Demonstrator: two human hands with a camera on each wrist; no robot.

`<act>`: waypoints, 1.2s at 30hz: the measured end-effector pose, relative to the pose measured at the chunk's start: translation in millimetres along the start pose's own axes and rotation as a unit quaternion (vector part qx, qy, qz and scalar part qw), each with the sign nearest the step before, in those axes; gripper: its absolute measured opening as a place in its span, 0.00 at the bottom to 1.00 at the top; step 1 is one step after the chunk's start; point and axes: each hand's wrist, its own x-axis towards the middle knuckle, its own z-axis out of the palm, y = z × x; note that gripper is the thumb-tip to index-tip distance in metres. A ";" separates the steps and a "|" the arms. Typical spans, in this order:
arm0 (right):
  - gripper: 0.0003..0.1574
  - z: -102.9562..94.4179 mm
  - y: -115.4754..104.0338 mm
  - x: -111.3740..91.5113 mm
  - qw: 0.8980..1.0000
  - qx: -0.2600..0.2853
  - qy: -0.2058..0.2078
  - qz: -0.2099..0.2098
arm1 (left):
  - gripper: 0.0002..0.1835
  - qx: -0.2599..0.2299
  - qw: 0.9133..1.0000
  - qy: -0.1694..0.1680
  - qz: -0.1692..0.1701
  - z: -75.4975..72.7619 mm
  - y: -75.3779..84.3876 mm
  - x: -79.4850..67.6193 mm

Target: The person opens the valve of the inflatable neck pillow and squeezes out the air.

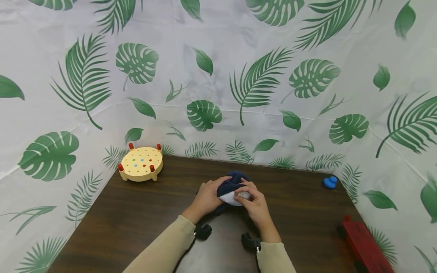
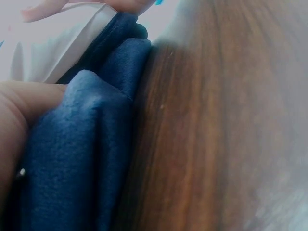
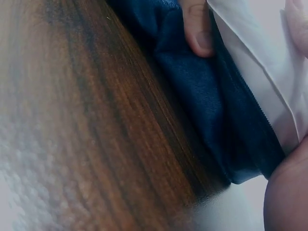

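A dark blue, velvety cloth pouch with a white inside is between my two hands, low over the middle of the table. My left hand grips its left side, and in the left wrist view the thumb presses into the blue cloth. At the right side, my right hand curls over the pouch, thumb and finger pinching near the white part. What looks like a zipper edge borders the white lining in the right wrist view. Whether anything lies inside is hidden.
On the brown wooden table, a round yellow pegboard stool with red pegs stands at the back left. A blue rubber duck sits at the back right, and a red toy truck is at the right edge. Leaf-patterned cloth hangs behind.
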 end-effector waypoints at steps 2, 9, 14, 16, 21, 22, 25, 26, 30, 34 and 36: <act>0.09 0.0 -0.2 0.7 1.000 -0.001 0.002 -0.001 | 0.37 -0.001 1.000 0.002 0.001 0.1 0.2 0.2; 0.08 -0.3 -0.5 0.9 1.000 -0.011 0.005 0.002 | 0.37 -0.004 1.000 0.001 -0.004 -0.7 1.7 -0.3; 0.08 0.0 -0.3 0.0 1.000 -0.017 0.004 -0.008 | 0.36 -0.007 1.000 0.002 -0.003 -0.5 2.0 0.1; 0.08 0.1 0.2 -0.3 1.000 -0.019 0.003 -0.014 | 0.36 -0.010 1.000 0.000 -0.002 -0.4 1.8 0.0; 0.08 -0.1 1.9 -0.5 1.000 -0.020 0.002 -0.017 | 0.35 -0.020 1.000 -0.002 0.001 -1.0 2.2 -0.7; 0.08 -0.3 2.2 -0.4 1.000 -0.020 0.002 -0.016 | 0.35 -0.022 1.000 -0.002 0.003 -1.1 2.4 -0.9; 0.07 -0.7 2.4 -0.4 1.000 -0.023 0.002 -0.013 | 0.34 -0.022 1.000 -0.003 0.005 -1.3 2.8 -1.2; 0.07 -0.7 2.4 -0.5 1.000 -0.025 0.003 -0.012 | 0.34 -0.022 1.000 -0.003 0.005 -1.4 3.0 -1.3; 0.07 -0.7 1.4 -0.4 0.999 -0.033 0.006 -0.020 | 0.32 -0.022 1.000 0.001 0.008 -2.1 4.2 -1.2; 0.07 -0.9 0.2 -0.3 0.999 -0.040 0.007 -0.026 | 0.30 -0.022 1.000 0.003 0.010 -1.8 4.5 -1.1; 0.07 -0.8 -0.1 -0.5 0.999 -0.042 0.008 -0.025 | 0.30 -0.024 1.000 0.002 0.011 -1.3 4.2 -1.2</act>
